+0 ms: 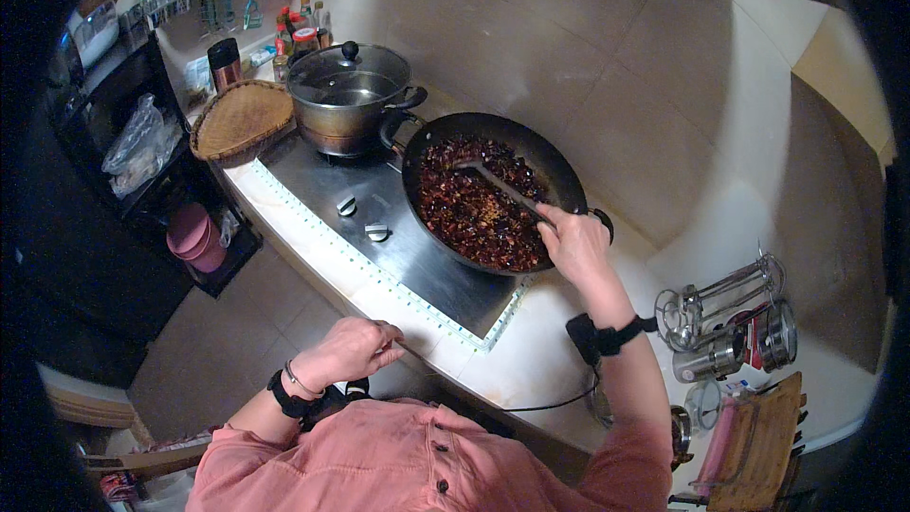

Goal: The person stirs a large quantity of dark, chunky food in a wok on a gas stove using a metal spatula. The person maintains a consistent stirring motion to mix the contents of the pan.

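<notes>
My right hand (pixel 579 242) grips the handle of a spatula (pixel 501 185), whose head rests in a large dark wok (pixel 569 181). Dark red pieces resembling dried chillies (pixel 473 210), with small yellowish bits among them, cover much of the wok's inside. The wok sits on the right side of a steel gas hob (pixel 426 270). Nearer my body, my left hand (pixel 355 350) hangs by the counter's front edge, fingers loosely curled, with nothing visible in it. A steel pot with a glass lid (pixel 348 103) stands on the hob's left side, beside the wok.
Left of the pot lies a woven bamboo tray (pixel 245 121), with bottles (pixel 282 39) behind. Two control knobs (pixel 377 232) are on the hob's front. Metal racks (pixel 732 291), steel canisters (pixel 707 363) and a wooden cutting board (pixel 757 441) stand at right. A black cable (pixel 547 407) crosses the counter edge.
</notes>
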Action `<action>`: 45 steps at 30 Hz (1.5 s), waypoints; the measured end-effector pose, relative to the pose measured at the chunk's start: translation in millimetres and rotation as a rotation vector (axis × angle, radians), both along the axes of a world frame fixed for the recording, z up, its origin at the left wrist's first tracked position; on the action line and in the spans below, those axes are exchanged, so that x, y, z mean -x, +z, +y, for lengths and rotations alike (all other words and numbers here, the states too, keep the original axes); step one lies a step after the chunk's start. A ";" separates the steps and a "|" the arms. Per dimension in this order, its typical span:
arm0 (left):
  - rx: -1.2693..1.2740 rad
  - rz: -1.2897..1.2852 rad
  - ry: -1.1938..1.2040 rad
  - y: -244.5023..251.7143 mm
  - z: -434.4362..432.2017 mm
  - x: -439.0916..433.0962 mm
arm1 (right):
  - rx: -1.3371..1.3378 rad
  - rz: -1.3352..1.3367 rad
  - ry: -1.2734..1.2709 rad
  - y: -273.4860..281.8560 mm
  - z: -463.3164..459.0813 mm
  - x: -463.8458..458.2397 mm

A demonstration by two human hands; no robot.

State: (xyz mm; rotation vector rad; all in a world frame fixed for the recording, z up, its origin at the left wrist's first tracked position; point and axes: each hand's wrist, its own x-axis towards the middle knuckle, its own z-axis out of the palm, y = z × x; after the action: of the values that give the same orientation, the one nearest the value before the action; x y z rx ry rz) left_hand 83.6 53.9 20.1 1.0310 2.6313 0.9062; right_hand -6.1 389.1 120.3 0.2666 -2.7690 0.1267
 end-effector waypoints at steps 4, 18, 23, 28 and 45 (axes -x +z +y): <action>0.030 -0.046 0.003 -1.4 -15.6 7.4 | -0.107 -0.048 -0.008 23.2 5.5 -43.9; -0.019 -0.069 -0.105 -6.9 -44.4 58.0 | -0.128 -0.156 -0.197 82.5 -19.8 -125.1; 0.000 -0.069 -0.132 -3.4 -49.9 68.6 | -0.151 -0.026 -0.211 43.4 -29.2 -74.9; 0.024 -0.085 -0.118 -2.1 -54.5 70.3 | -0.103 0.080 -0.239 22.1 -23.3 -16.3; 0.008 -0.057 -0.177 -13.2 -46.0 76.8 | -0.012 -0.037 -0.263 96.7 -29.2 -120.1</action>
State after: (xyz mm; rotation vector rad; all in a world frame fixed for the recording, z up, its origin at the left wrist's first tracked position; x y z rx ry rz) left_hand 6.8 7.9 7.0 1.1946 2.4496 0.8706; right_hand 114.0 359.8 217.0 -0.0983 -2.8119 0.0484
